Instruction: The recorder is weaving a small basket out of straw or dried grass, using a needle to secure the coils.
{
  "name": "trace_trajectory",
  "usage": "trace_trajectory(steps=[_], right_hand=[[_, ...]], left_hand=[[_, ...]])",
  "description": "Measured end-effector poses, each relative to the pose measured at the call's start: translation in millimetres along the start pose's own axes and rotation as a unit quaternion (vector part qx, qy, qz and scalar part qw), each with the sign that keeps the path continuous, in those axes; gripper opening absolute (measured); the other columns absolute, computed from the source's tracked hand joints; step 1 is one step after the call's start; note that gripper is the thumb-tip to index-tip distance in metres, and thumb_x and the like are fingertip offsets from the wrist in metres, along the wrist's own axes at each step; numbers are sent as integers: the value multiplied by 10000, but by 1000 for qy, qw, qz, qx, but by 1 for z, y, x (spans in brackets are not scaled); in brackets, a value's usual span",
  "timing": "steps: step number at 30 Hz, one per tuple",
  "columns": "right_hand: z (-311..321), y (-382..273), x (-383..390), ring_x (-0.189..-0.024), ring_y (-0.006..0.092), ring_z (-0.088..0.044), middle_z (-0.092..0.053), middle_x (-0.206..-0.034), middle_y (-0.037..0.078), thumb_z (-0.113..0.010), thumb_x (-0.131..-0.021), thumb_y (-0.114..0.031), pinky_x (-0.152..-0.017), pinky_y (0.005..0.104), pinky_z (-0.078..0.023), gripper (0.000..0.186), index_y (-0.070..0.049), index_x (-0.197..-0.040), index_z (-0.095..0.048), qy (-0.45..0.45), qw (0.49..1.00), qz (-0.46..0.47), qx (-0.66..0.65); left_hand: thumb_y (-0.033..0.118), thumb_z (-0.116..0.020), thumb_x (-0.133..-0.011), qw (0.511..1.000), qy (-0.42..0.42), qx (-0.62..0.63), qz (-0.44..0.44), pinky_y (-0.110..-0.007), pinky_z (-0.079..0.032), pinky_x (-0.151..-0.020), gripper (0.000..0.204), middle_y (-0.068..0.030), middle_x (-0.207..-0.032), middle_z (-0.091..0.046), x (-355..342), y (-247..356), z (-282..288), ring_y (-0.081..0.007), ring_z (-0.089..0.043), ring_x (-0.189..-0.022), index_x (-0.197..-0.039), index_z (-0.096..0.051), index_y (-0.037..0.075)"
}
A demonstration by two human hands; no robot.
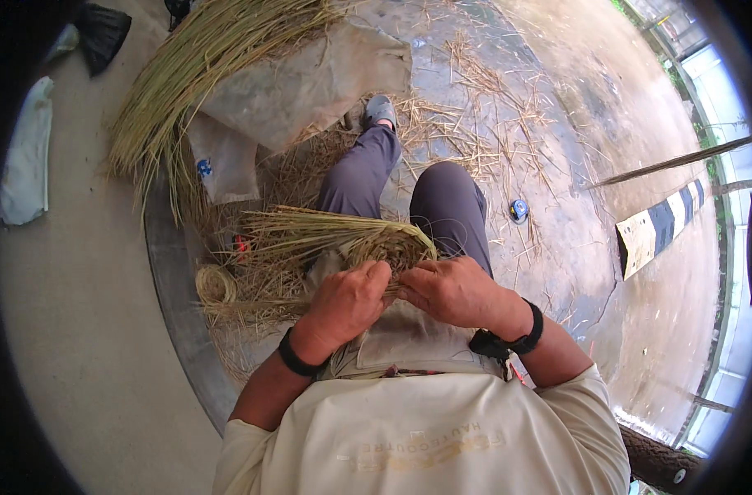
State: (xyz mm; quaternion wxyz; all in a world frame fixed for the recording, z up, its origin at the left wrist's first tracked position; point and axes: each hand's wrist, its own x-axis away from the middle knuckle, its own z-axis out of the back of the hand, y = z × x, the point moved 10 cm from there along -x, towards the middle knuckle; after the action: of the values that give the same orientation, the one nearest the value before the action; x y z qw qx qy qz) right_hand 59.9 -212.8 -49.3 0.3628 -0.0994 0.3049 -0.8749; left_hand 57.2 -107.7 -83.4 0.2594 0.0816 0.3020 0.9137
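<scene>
A half-woven straw piece [388, 246] with long loose stalks trailing to the left lies over my lap. My left hand [349, 301] is closed on its near edge, fingertips curled into the straw. My right hand [450, 289] pinches the same piece at its right side, thumb and forefinger close to my left fingers. A small coiled straw ring [216, 285] rests on the ground to the left of the piece. Some small red object [240, 245] is partly hidden among the stalks.
A long straw bundle [161, 115] and cloth sheets [301, 82] lie ahead. Scattered straw [483, 107] covers the ground around my legs [446, 198]. A blue tape measure [518, 210] is at right, near a striped barrier [656, 227] and thin pole [673, 161]. A white sack [25, 157] lies far left.
</scene>
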Motion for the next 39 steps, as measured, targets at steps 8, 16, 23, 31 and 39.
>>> trace_trajectory(steps=[8, 16, 23, 31, 39], right_hand=[[-23, 16, -4, -770, 420, -680, -674, -831, 180, -660, -988, -211, -655, 497, -535, 187, -28, -959, -636, -57, 990, -17, -129], [37, 40, -1, -791, 449, -672, -685, -856, 194, -614, -1034, -229, -697, 493, -550, 179, -59, -1040, -671, 58, 974, -147, -164], [-8, 39, 6, -955, 306, -681, -657, -955, 85, -645, -870, -111, -734, 453, -580, 120, -111, -989, -659, -31, 989, -73, 127], [-19, 50, 7, -1015, 306, -647, -657, -1024, 99, -635, -867, -119, -771, 463, -571, 158, -95, -1022, -653, -38, 976, -85, 195], [-21, 50, 13, -1010, 361, -683, -675, -1018, 132, -632, -884, -62, -867, 471, -559, 157, -70, -1038, -662, -123, 983, -99, 94]], left_hand=[[143, -773, -861, 994, 48, -42, -87, -435, -569, -617, 212, -105, -852, -639, 11, 10, 3, -318, -709, -750, -996, -623, 75], [119, -662, -910, 992, 47, -111, -35, -428, -579, -587, 130, -129, -795, -631, 21, -28, 12, -322, -704, -724, -913, -546, 62], [130, -727, -879, 992, 76, -91, 44, -481, -583, -647, 192, -156, -884, -693, 35, -63, 36, -391, -711, -796, -994, -589, 61], [114, -731, -870, 994, 52, -78, 49, -484, -591, -663, 210, -167, -909, -702, 36, -70, 15, -391, -717, -824, -1023, -602, 53], [95, -686, -886, 994, 43, -69, 76, -492, -597, -786, 376, -203, -1124, -714, 20, -76, 4, -423, -713, -940, -1252, -633, 34]])
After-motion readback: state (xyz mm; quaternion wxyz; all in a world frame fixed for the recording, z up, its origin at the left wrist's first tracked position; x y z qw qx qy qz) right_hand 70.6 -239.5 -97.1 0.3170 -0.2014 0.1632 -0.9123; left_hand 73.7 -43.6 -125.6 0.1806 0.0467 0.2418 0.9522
